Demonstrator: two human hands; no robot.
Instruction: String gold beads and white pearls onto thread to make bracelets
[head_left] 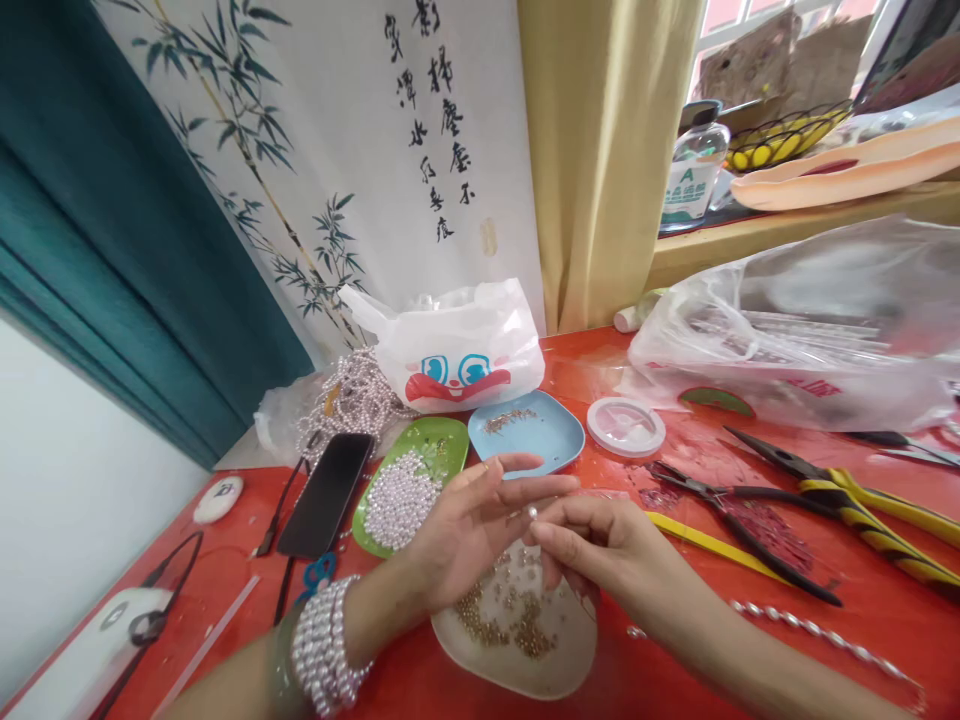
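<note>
My left hand [476,515] is palm up with its fingers stretched out, above the cream plate [517,675] of gold and clear beads [491,610]. Between the thumb and fingertips of my right hand [592,540] is a small white pearl bead [533,513], close against my left fingers. Whether any wire or pin goes through it is too small to tell. Strands of pearl beads [326,645] wrap my left wrist, beside a pale bangle [283,665]. Behind my left hand, a green plate [455,440] holds loose pearl beads [401,500].
A blue plate [562,440] bears thin metal pins. Right of it lie a round clear case [626,427], black pliers [739,510], yellow-black pliers [847,495] and a pearl chain [832,635]. A phone [328,495] lies left; plastic bags [465,340] stand behind.
</note>
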